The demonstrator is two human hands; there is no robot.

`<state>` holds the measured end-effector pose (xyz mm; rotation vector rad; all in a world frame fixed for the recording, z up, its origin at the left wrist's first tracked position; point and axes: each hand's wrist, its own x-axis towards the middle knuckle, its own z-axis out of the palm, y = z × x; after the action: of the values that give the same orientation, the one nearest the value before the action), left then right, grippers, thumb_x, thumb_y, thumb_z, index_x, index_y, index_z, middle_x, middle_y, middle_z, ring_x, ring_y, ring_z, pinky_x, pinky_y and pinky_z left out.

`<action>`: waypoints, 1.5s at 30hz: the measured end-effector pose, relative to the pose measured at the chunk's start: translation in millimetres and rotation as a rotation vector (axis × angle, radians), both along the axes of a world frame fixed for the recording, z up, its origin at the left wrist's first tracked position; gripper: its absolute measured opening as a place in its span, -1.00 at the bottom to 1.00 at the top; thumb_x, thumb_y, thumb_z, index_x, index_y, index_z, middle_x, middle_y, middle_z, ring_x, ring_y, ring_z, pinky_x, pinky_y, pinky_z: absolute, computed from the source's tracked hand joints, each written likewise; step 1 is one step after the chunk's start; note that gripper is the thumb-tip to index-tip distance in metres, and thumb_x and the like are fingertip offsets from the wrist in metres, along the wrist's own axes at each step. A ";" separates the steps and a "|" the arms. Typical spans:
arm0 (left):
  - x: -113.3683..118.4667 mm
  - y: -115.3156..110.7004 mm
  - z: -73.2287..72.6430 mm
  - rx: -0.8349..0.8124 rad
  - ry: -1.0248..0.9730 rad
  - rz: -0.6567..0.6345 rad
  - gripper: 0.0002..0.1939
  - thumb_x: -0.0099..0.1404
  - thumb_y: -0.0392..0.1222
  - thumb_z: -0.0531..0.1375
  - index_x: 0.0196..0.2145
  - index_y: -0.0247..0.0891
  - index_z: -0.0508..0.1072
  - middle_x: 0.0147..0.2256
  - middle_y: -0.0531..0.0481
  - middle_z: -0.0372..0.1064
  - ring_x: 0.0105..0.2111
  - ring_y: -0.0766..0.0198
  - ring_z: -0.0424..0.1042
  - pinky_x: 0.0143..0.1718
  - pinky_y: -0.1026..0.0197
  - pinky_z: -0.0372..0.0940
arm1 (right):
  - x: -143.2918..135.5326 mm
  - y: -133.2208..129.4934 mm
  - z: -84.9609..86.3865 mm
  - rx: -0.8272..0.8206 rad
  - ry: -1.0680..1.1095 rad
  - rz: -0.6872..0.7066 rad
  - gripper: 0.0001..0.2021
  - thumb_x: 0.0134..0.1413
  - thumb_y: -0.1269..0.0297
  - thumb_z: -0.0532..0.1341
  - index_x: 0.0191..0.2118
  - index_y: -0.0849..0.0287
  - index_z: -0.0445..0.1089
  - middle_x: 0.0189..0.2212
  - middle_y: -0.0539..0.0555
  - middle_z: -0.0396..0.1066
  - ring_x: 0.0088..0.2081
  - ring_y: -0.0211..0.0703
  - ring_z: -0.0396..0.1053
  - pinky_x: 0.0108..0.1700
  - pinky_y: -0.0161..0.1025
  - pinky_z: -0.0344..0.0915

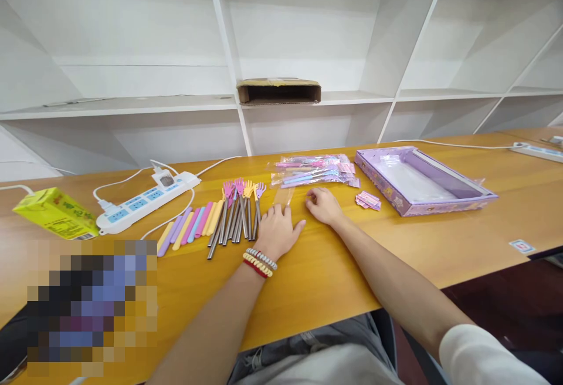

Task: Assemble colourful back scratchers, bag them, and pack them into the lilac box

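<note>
My left hand [279, 231] lies palm down on the table, fingers stretched out and thumb apart. Its fingertips touch a small clear plastic bag [284, 196]. Just right of it, my right hand [324, 206] rests with curled fingers; whether anything is in them is hidden. Beside my left hand lie several metal back scratchers [240, 215] with pink, yellow and purple hand-shaped heads. Farther left is a row of coloured sleeves [190, 225]. Bagged back scratchers [314, 172] are piled beyond my hands. Small pink printed cards [368, 200] lie right of my right hand.
A purple open display box [407, 206] stands at the right. On the left are a white power strip [147, 203] with cables and a yellow drink carton [57, 213]. A cardboard box [279, 93] sits on the white shelf [176, 106] behind. A pixelated patch covers the lower left.
</note>
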<state>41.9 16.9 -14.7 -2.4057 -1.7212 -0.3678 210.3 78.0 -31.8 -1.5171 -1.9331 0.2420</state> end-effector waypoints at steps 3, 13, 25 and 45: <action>-5.2 4.0 -1.4 0.009 0.003 0.026 -0.44 0.26 0.16 -0.10 -0.04 -0.35 0.31 -0.14 -0.26 0.25 -0.11 0.00 0.25 -0.13 0.04 0.16 | 3.3 3.5 -1.3 -0.030 -0.091 -0.094 -0.76 -0.04 0.31 0.13 -0.21 0.24 0.39 -0.24 0.18 0.36 -0.15 -0.07 0.24 -0.08 -0.19 0.14; -6.3 5.1 1.2 -0.025 -0.050 0.004 -0.56 0.27 0.03 -0.03 -0.07 -0.34 0.35 -0.13 -0.26 0.32 -0.08 0.01 0.24 -0.07 0.01 0.09 | 5.9 9.4 -7.6 -0.080 -0.063 -0.048 -0.78 -0.03 0.27 0.16 -0.24 0.22 0.40 -0.24 0.15 0.37 -0.17 -0.12 0.25 -0.08 -0.21 0.14; 1.7 -19.1 21.4 -0.365 -0.396 -0.555 -0.73 0.22 -0.07 0.07 -0.22 -0.16 0.49 -0.46 0.04 0.44 -0.45 0.30 0.37 -0.33 0.25 0.19 | 6.6 7.2 -1.8 -0.145 0.264 -0.075 -0.45 -0.02 -0.06 0.15 0.00 0.25 0.26 -0.30 0.15 0.41 -0.27 -0.14 0.35 -0.17 -0.20 0.22; -13.3 23.0 -0.4 -0.116 -1.039 0.059 -0.55 0.21 -0.18 0.08 0.04 -0.32 0.13 -0.37 -0.02 0.43 -0.39 0.31 0.42 -0.26 0.23 0.27 | -4.2 -18.0 20.4 -0.728 0.755 0.598 -0.49 -0.32 0.30 0.36 -0.13 0.22 0.26 -0.58 -0.08 0.35 -0.60 -0.36 0.27 -0.60 -0.44 0.06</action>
<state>28.6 39.9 -15.1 -2.3642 -2.1516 -1.7868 206.1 60.0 -11.3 -0.9244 -1.6450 1.6584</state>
